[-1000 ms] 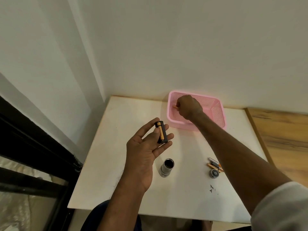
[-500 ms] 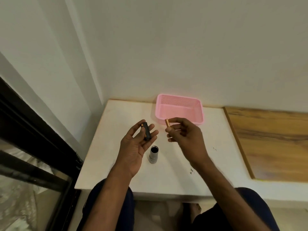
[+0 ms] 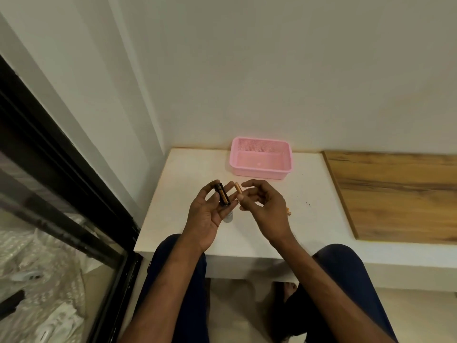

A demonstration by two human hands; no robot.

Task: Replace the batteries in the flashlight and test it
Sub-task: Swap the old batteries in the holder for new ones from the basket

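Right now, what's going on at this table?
A seated person is swapping batteries. The left hand holds a black battery holder, partly loaded. The right hand pinches a loose battery beside the holder, not yet inserted. The flashlight body sits on the white table under the left hand, mostly hidden. The pink basket behind looks empty.

A plain white back wall meets a white side wall in a corner behind a white table. To the table's right, a wood-grain slab lies against the back wall on a pale ledge. Down the left side runs a black window frame with a glass pane showing crumpled pale sheeting beyond; a beige floor lies under the table, the light soft and even, with shadow below the tabletop.
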